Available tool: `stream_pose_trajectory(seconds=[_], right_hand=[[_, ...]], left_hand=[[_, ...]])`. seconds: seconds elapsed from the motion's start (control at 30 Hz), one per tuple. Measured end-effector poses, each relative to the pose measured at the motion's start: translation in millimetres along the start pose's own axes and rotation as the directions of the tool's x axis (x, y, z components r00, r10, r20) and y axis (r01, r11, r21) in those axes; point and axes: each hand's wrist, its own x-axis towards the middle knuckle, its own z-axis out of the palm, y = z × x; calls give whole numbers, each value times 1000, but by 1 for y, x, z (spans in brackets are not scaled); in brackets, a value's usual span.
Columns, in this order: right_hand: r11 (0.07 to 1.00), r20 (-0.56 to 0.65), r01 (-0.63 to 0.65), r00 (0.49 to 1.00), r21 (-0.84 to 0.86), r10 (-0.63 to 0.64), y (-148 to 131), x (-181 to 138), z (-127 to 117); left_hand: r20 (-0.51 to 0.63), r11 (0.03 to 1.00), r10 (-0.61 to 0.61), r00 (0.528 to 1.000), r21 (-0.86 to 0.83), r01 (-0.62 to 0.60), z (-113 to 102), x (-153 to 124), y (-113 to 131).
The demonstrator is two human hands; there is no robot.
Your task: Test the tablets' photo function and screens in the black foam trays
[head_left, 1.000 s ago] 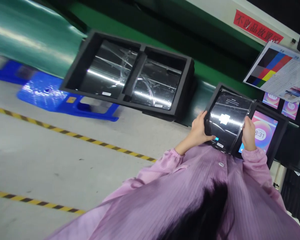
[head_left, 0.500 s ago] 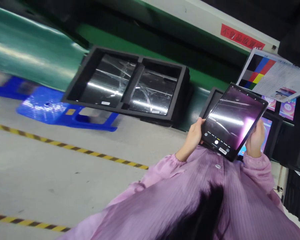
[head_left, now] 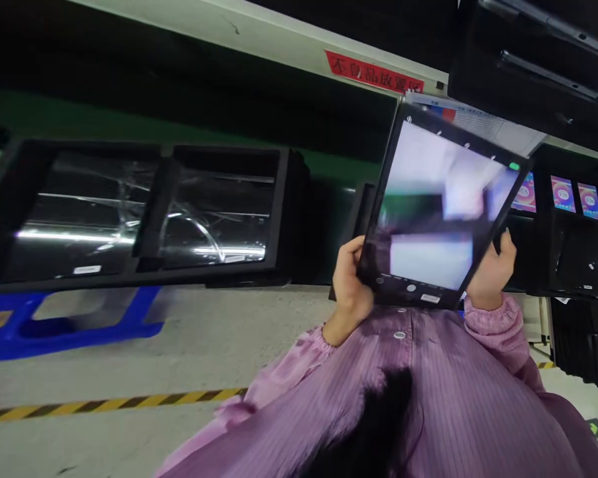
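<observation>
I hold a black tablet (head_left: 436, 206) upright in front of me, its lit screen showing a blurred camera picture. My left hand (head_left: 349, 282) grips its lower left edge, fingers curled round it. My right hand (head_left: 491, 269) grips its lower right edge from behind. Pink striped sleeves cover both arms. The tablet hides most of a printed colour chart (head_left: 471, 119) behind its top edge.
A black two-bay tray (head_left: 144, 279) with film-wrapped tablets sits at the left on a green conveyor (head_left: 329, 162). More trays with lit tablets (head_left: 563, 194) stand at the right. A blue stool (head_left: 64, 325) and yellow-black floor tape (head_left: 109, 403) lie below.
I lifted the tablet out of its tray and raised it upright; its screen went from a dark page to a bright camera view. My head turned right and up.
</observation>
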Motion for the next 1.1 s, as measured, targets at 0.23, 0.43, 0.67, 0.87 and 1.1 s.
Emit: stream_pose_trajectory(seconds=[0.23, 0.43, 0.67, 0.87, 1.1], right_hand=[[871, -15, 312, 939, -380, -343, -23, -4, -5], [861, 49, 341, 936, -377, -349, -21, -2, -4], [868, 55, 342, 936, -360, -347, -23, -2, -2], [865, 51, 348, 934, -361, -354, -23, -2, 0], [868, 77, 343, 938, -360, -338, -23, -1, 2]], left_hand=[[545, 888, 201, 814, 249, -386, -13, 13, 17], [560, 877, 191, 806, 272, -397, -11, 11, 24], [545, 874, 201, 814, 276, -400, -11, 8, 25], [528, 874, 192, 827, 292, -389, -10, 8, 25], [459, 883, 129, 879, 350, -312, -6, 2, 26]])
